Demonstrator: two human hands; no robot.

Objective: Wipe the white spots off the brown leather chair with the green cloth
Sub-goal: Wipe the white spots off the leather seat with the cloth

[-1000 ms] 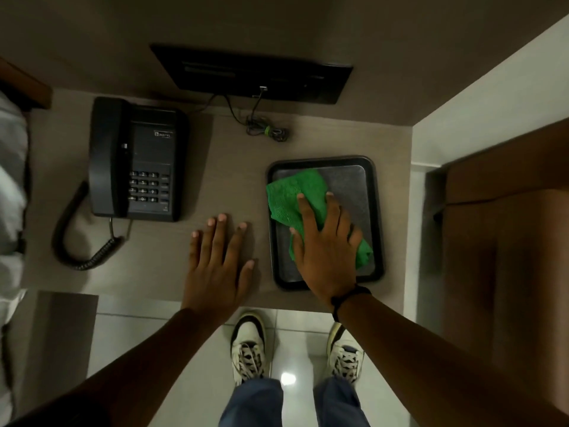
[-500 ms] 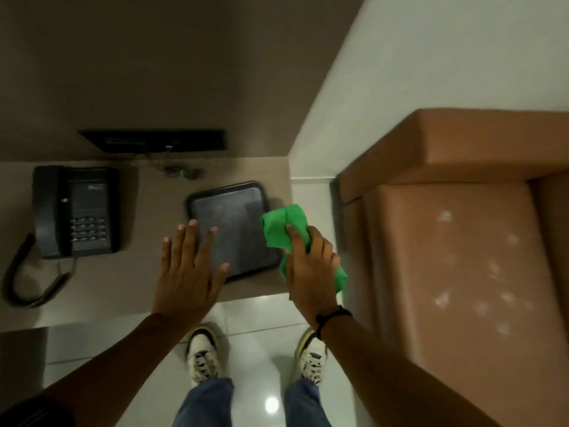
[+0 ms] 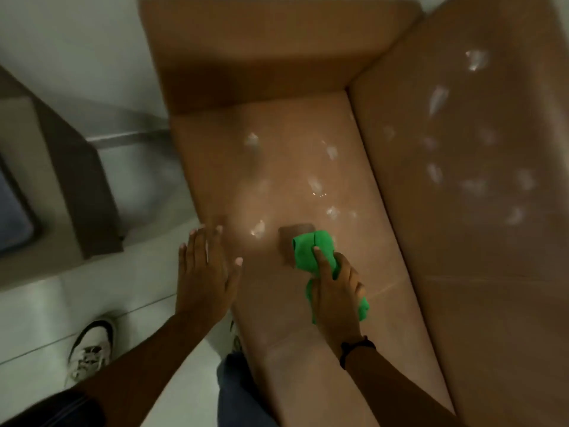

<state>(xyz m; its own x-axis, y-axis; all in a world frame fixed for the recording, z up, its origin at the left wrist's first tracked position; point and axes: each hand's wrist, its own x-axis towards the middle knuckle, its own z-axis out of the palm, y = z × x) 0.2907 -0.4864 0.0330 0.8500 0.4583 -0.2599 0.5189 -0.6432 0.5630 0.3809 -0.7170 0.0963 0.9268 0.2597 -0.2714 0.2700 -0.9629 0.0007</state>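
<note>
The brown leather chair (image 3: 277, 87) fills the middle and right of the head view. Several white spots (image 3: 314, 183) are scattered over its near flat surface, and more white spots (image 3: 474, 186) mark the panel to the right. My right hand (image 3: 335, 291) grips the bunched green cloth (image 3: 311, 251), which hangs just above or on the leather, below the spots. My left hand (image 3: 206, 269) is flat with fingers spread at the chair's left edge, holding nothing, close to one white spot (image 3: 258, 229).
A grey table corner (image 3: 61, 192) juts in at the left, with pale floor tiles (image 3: 37, 312) beside it. My shoes (image 3: 89, 349) and jeans (image 3: 237, 392) stand against the chair's near left side. A white wall (image 3: 77, 50) lies behind.
The view has swung right from the table and tray to the chair. My right hand has carried the green cloth from the table edge over to the leather; my left hand followed to the chair's edge.
</note>
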